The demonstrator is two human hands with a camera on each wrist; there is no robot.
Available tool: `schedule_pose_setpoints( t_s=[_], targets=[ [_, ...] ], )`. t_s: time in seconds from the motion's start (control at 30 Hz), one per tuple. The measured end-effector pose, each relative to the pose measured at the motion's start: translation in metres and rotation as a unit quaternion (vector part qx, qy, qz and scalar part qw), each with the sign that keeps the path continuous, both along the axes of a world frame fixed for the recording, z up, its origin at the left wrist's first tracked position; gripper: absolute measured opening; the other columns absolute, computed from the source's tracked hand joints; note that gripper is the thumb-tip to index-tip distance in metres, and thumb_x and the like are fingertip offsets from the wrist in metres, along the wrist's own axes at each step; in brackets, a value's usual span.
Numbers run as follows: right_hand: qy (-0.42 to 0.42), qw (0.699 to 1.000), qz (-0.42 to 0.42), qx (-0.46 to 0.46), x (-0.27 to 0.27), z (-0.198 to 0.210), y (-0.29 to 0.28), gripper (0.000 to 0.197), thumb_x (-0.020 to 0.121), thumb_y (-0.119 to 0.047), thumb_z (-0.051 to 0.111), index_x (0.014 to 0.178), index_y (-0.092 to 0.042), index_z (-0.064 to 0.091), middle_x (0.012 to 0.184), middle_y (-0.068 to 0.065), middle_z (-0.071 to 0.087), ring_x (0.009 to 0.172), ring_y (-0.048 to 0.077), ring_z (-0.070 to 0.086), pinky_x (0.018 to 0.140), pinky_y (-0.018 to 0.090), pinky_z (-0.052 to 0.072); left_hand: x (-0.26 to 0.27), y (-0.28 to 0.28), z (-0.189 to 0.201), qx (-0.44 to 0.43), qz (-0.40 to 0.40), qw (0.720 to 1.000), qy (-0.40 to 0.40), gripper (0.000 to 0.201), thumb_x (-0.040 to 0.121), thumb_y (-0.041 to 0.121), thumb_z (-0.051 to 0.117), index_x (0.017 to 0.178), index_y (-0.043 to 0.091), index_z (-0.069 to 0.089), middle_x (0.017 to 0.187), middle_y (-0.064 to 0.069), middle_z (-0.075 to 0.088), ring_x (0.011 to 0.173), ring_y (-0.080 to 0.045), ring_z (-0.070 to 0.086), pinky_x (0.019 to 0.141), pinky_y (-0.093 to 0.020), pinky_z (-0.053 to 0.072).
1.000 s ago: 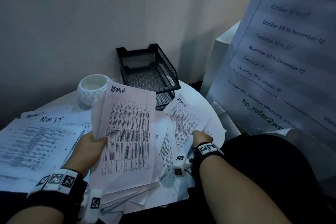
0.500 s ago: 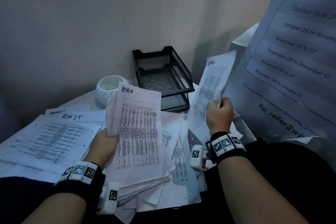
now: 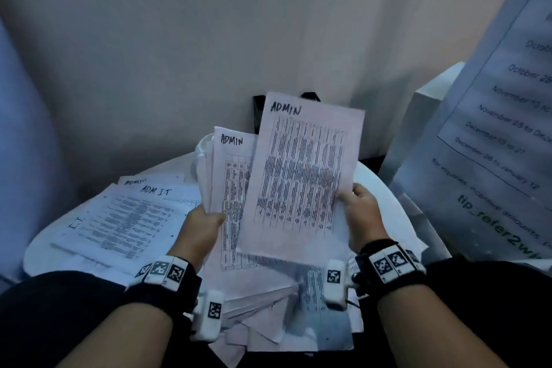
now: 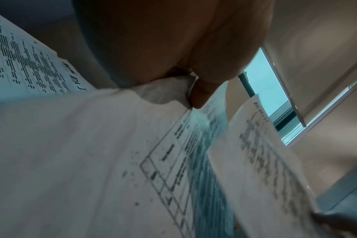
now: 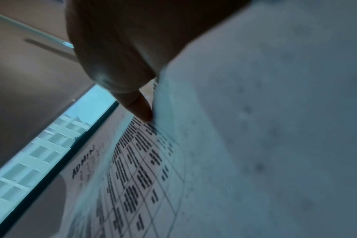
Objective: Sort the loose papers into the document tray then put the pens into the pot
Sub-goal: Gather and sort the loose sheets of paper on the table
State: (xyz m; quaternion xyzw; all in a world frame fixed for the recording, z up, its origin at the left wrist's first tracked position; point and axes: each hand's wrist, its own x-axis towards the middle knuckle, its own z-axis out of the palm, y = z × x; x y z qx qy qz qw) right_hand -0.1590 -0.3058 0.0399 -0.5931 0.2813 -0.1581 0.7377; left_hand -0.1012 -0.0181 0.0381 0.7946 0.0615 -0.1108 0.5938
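Seen from the person's head, two hands hold printed sheets upright above a round white table (image 3: pixel 385 188). The left hand (image 3: pixel 200 233) grips a bundle of papers (image 3: pixel 231 176) headed "ADMIN" by its left edge, thumb on the front. The right hand (image 3: pixel 363 213) pinches a single "ADMIN" sheet (image 3: pixel 301 179) by its lower right edge; this sheet overlaps the bundle's right side. Behind the sheet's top edge, only black corners of the document tray (image 3: pixel 257 104) show, at the table's far side against the wall. A white pot (image 3: pixel 200 148) peeks out just left of the bundle. More loose papers lie on the table: a stack marked "ADM IT" (image 3: pixel 131 218) on the table's left half, and a jumbled pile (image 3: pixel 268 308) at its near edge, below the hands.
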Motion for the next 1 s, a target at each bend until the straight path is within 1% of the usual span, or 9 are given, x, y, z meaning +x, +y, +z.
schedule_pose_setpoints(
  t_s=[0.13, 0.27, 0.43, 0.5, 0.6, 0.7, 0.8, 0.93, 1.0],
  targets=[
    [0.085, 0.993, 0.066, -0.052, -0.004, -0.03, 0.011, 0.013, 0.097, -0.005, 0.057, 0.104, -0.004, 0.067, 0.109, 0.026, 0.072, 0.087, 0.032, 0.068, 0.079, 0.048, 0.058, -0.004, -0.005, 0.004, -0.049, -0.016, 0.999, 0.016, 0.029, 0.09, 0.021, 0.06, 0.116, 0.012, 0.071, 0.109, -0.007, 0.078, 0.109, -0.03, 0.07, 0.104, -0.056, 0.05],
    [0.117, 0.983, 0.12, -0.077, -0.002, -0.042, 0.022, 0.026, 0.095, -0.004, 0.06, 0.119, -0.014, 0.06, 0.11, 0.013, 0.072, 0.096, 0.029, 0.071, 0.074, 0.039, 0.057, -0.012, -0.013, 0.011, -0.096, -0.059, 0.994, 0.011, 0.027, 0.103, 0.021, 0.055, 0.112, 0.009, 0.077, 0.102, -0.006, 0.081, 0.102, -0.027, 0.076, 0.096, -0.047, 0.057],
    [0.072, 0.979, 0.133, -0.135, -0.001, -0.033, 0.039, 0.036, 0.091, 0.003, 0.057, 0.12, -0.017, 0.067, 0.109, 0.002, 0.077, 0.102, 0.023, 0.073, 0.094, 0.049, 0.059, -0.021, -0.017, 0.013, -0.125, -0.11, 0.985, -0.038, 0.078, 0.09, 0.081, 0.04, 0.139, 0.025, 0.063, 0.133, 0.0, 0.07, 0.129, -0.02, 0.062, 0.114, -0.05, 0.043],
    [0.034, 0.977, 0.11, -0.181, -0.003, -0.02, 0.048, 0.03, 0.095, 0.0, 0.053, 0.116, -0.018, 0.065, 0.105, 0.001, 0.076, 0.096, 0.021, 0.072, 0.089, 0.046, 0.061, -0.022, -0.021, 0.017, -0.067, -0.106, 0.988, -0.084, 0.06, 0.095, 0.067, 0.053, 0.129, 0.019, 0.066, 0.116, -0.004, 0.074, 0.112, -0.022, 0.069, 0.102, -0.048, 0.053],
    [-0.035, 0.971, 0.078, -0.223, -0.004, 0.0, 0.06, 0.025, 0.1, -0.004, 0.047, 0.114, -0.021, 0.059, 0.101, 0.003, 0.072, 0.093, 0.023, 0.07, 0.08, 0.046, 0.063, -0.019, -0.023, 0.021, -0.01, -0.061, 0.988, -0.145, 0.019, 0.101, 0.028, 0.065, 0.094, 0.01, 0.067, 0.079, -0.006, 0.069, 0.072, -0.023, 0.067, 0.06, -0.03, 0.055],
    [-0.094, 0.968, 0.049, -0.229, -0.006, 0.01, 0.066, 0.038, 0.097, 0.003, 0.044, 0.124, -0.021, 0.054, 0.107, -0.008, 0.068, 0.097, 0.001, 0.064, 0.082, 0.026, 0.057, -0.019, -0.021, 0.028, -0.026, -0.022, 0.987, -0.158, 0.034, 0.1, 0.018, 0.065, 0.069, 0.012, 0.051, 0.056, 0.0, 0.045, 0.05, -0.015, 0.048, 0.042, -0.019, 0.039],
    [-0.121, 0.969, 0.034, -0.212, -0.008, 0.01, 0.068, 0.041, 0.094, 0.009, 0.044, 0.123, -0.019, 0.049, 0.105, -0.006, 0.064, 0.086, -0.008, 0.061, 0.075, 0.017, 0.054, -0.021, -0.019, 0.035, -0.042, -0.013, 0.985, -0.165, 0.04, 0.097, 0.012, 0.069, 0.062, 0.011, 0.05, 0.047, 0.006, 0.045, 0.04, -0.007, 0.048, 0.038, -0.02, 0.04],
    [-0.127, 0.972, 0.03, -0.196, -0.011, 0.003, 0.067, 0.036, 0.089, 0.014, 0.046, 0.108, -0.016, 0.045, 0.098, 0.005, 0.062, 0.08, 0.003, 0.062, 0.068, 0.023, 0.058, -0.022, -0.015, 0.038, -0.031, -0.065, 0.986, -0.149, 0.008, 0.091, 0.002, 0.07, 0.089, 0.009, 0.067, 0.078, -0.012, 0.068, 0.071, -0.022, 0.067, 0.064, -0.037, 0.061],
    [-0.124, 0.973, 0.036, -0.192, -0.011, -0.003, 0.067, 0.03, 0.09, 0.012, 0.048, 0.103, -0.015, 0.045, 0.095, 0.005, 0.061, 0.081, 0.008, 0.062, 0.068, 0.028, 0.058, -0.019, -0.013, 0.035, -0.042, -0.079, 0.987, -0.137, 0.022, 0.088, -0.007, 0.065, 0.1, 0.011, 0.066, 0.089, -0.013, 0.071, 0.08, -0.021, 0.07, 0.066, -0.032, 0.063]
  ],
)
